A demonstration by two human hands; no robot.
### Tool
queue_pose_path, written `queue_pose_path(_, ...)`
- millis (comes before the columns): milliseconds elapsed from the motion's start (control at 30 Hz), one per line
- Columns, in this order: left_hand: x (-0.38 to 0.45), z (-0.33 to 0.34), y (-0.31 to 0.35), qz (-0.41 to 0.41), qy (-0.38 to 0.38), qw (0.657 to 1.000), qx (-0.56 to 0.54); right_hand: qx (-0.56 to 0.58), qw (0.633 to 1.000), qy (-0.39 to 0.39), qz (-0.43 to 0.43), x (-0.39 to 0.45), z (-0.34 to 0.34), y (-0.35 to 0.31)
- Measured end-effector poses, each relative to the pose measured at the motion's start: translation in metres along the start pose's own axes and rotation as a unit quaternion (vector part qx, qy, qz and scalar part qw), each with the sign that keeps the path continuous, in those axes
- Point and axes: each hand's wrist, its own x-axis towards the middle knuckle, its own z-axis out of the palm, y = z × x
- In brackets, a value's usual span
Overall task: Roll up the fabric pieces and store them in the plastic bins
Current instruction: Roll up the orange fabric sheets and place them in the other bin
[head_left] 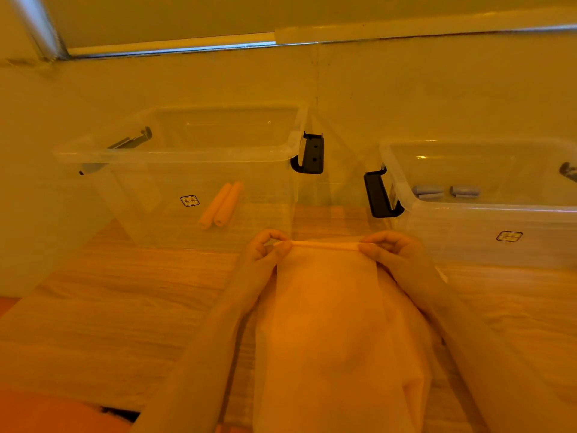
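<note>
A long orange fabric piece [327, 323] lies lengthwise on the wooden table, running from the near edge to its far end, which is turned into a thin roll. My left hand [265, 250] pinches the roll's left end and my right hand [388, 250] pinches its right end. Beyond my left hand stands a clear plastic bin [175, 153] with two orange fabric rolls [221, 204] on its floor. A second clear bin [487, 210] at the right holds two grey fabric rolls [446, 191].
Both bins have black latch handles [312, 154] facing the gap between them. A pale wall rises right behind the bins. Bare wooden tabletop [125, 295] stretches left of my arms. More orange cloth [46, 414] shows at the bottom left corner.
</note>
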Motion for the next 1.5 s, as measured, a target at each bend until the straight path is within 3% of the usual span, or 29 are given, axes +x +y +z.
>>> queue_pose_path(133,0.0003,-0.0017,-0.0026,-0.006,-0.002,1.0,-0.026,-0.024,1.0,-0.011,-0.016,0.0008,0.0013,0.0018)
queue_pose_path(333,0.0023,-0.0011,-0.005,-0.043,0.004,0.995,-0.088,0.03,0.999,-0.012,0.0,0.0014,-0.0012,0.0037)
queue_pose_path(733,0.0021,-0.0014,-0.0065,0.007,0.015,1.0,0.026,-0.014,0.999,0.023,-0.034,0.0022,-0.0014,0.0048)
queue_pose_path(933,-0.0003,-0.0015,-0.0038,0.034,0.008,0.999,0.013,-0.044,0.997,0.016,-0.057,0.0013,0.001,0.0047)
queue_pose_path(1100,0.001,-0.0035,-0.0058,0.009,0.011,1.0,-0.007,-0.018,0.999,0.022,-0.042,-0.0003,-0.0002,0.0044)
queue_pose_path(1500,0.0029,-0.0029,-0.0085,0.029,0.027,0.997,0.067,-0.021,0.999,0.009,-0.025,-0.0022,-0.0013,0.0016)
